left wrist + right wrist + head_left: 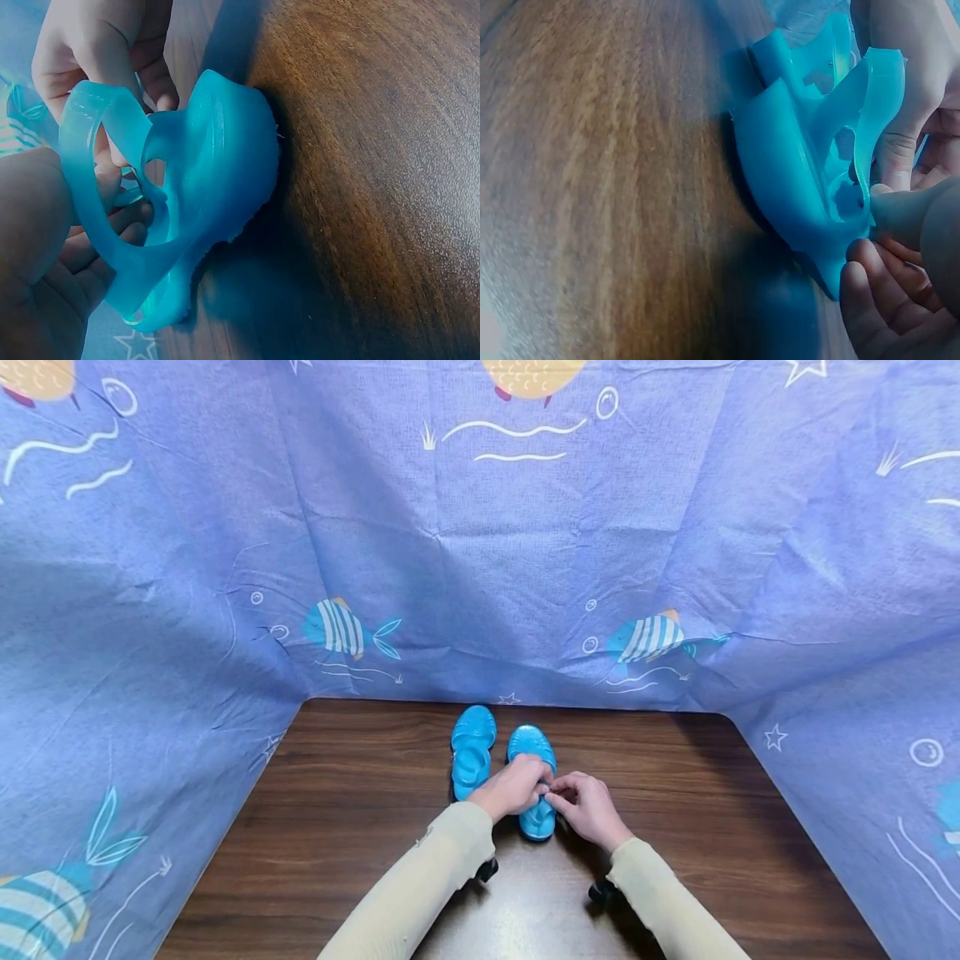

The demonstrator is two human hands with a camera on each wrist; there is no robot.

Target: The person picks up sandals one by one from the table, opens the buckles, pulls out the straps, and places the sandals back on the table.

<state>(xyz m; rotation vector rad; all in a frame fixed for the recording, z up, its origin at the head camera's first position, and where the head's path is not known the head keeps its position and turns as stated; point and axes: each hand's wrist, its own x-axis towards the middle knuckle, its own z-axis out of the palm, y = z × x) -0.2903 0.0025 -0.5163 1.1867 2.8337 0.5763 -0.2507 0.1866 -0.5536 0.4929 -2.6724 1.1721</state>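
Blue sandal [776,161] on brown table [622,180]; right grip [896,277] holds its strap [883,90]; left grip [915,82] beyond.

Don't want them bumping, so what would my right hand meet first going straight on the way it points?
Most likely the nearer blue sandal, which the right hand seems to be touching; the left hand looks just beyond, though depth is unclear.

Creased blue cloth [502,568], printed with striped fish [343,628], white stars [776,737] and wavy lines [517,428], hangs behind and beside a dark wood-grain desk [345,810] that shines toward the front.
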